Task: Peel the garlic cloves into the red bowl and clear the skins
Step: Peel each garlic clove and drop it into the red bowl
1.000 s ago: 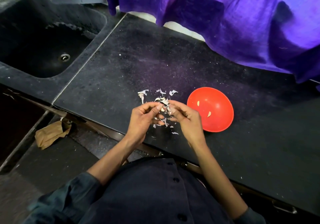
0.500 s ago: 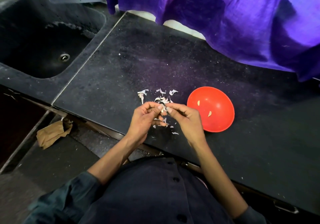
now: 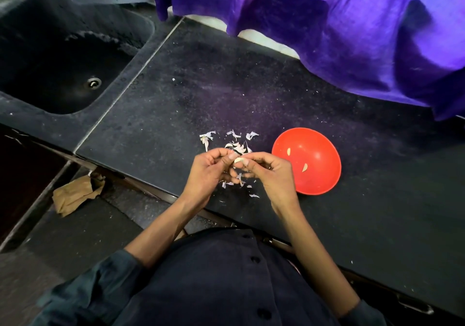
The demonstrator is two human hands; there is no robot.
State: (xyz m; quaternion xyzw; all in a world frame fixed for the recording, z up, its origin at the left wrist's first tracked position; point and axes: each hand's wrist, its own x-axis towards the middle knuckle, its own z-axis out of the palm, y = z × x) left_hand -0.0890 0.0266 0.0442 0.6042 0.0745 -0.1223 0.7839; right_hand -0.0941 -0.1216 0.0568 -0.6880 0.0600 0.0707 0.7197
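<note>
A pale garlic clove (image 3: 238, 160) sits between my two hands, just above the dark counter (image 3: 176, 104). My left hand (image 3: 208, 172) pinches it with thumb and fingertips, and my right hand (image 3: 273, 172) pinches it from the other side. Several loose garlic skins (image 3: 235, 144) lie scattered on the counter beyond and beneath my hands. The red bowl (image 3: 324, 174) stands right of my right hand, with two peeled cloves (image 3: 305, 167) lying inside it.
A dark sink (image 3: 63, 66) is set into the counter at the far left. Purple cloth (image 3: 327, 23) hangs over the counter's back edge. A crumpled brown paper (image 3: 75, 194) lies on the floor below the counter's front edge.
My fingertips have shifted on the clove, so its pale body now shows between both thumbs. Both hands stay in the same spot above the skins.
</note>
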